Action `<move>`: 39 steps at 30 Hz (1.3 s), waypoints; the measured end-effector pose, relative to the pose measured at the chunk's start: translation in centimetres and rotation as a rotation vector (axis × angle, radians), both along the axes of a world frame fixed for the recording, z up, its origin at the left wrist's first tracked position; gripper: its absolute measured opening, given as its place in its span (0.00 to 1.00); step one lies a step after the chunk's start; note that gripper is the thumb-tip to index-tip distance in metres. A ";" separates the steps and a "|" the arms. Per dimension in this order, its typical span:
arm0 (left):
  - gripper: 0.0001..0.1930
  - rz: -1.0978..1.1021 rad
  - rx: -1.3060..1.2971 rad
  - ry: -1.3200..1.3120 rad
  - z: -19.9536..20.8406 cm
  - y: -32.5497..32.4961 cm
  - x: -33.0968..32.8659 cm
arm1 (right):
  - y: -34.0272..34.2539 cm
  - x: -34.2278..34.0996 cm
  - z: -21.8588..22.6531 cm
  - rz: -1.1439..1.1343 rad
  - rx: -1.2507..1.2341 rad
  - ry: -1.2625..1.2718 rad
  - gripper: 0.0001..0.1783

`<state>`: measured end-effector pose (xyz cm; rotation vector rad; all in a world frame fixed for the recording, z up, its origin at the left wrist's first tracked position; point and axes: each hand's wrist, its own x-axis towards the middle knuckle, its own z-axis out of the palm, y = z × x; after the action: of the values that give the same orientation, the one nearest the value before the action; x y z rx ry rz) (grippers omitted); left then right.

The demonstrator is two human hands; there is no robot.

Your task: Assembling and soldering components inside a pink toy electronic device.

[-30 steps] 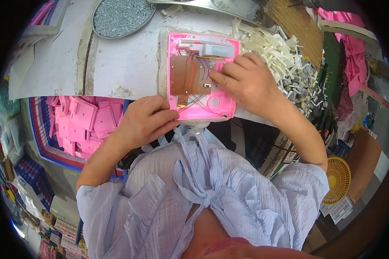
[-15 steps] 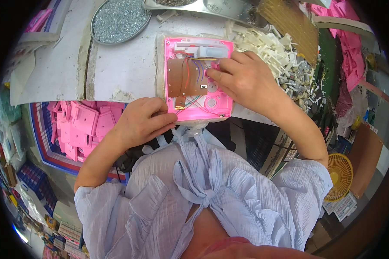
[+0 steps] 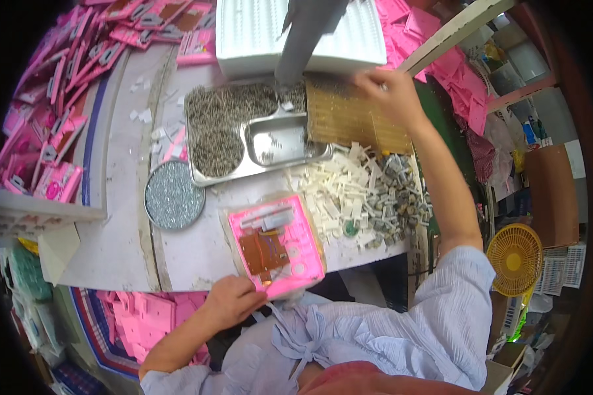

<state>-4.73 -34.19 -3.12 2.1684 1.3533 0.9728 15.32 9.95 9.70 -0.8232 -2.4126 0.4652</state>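
A pink plastic casing (image 3: 313, 247) lies at the near edge of the table, on a clear wrapped pad. Inside it are a brown circuit board (image 3: 254, 255) with thin wires and a pale grey part along the far side. My left hand (image 3: 234, 301) is closed at the casing's near left corner, thumb and fingers pinching its edge. My right hand (image 3: 396, 99) is stretched far forward, over the right end of a brown corrugated sheet (image 3: 349, 115). Its fingers are curled in; a dark blur lies beside them, and what they hold cannot be made out.
Beyond the casing stand a steel tray (image 3: 227, 172) of screws and a round dish (image 3: 174, 195) of small metal pieces. White plastic parts (image 3: 339, 187) and grey parts (image 3: 398, 197) are heaped at right. A grey post (image 3: 306, 39) rises before a white foam box (image 3: 244, 39). Pink casings (image 3: 62, 164) crowd the left.
My right hand has left the casing's inside and reached far forward to the right. My left hand stays at the near left corner. The view has shifted, showing more of the far table.
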 end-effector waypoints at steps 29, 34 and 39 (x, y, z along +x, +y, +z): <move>0.10 0.072 -0.151 0.017 0.8 -0.9 0.6 | -17.0 5.3 -1.5 0.376 -0.352 0.119 0.13; 0.11 0.099 -0.155 -0.010 0.9 -0.4 1.0 | -24.9 6.3 -7.9 0.428 -0.394 0.010 0.09; 0.11 0.124 -0.158 -0.036 0.5 -0.6 1.3 | -24.9 5.0 -8.8 0.567 -0.082 -0.076 0.14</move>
<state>-3.45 -34.77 -2.59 1.9620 1.5093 0.9116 20.34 -15.00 0.88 -0.1710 -2.6980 0.7583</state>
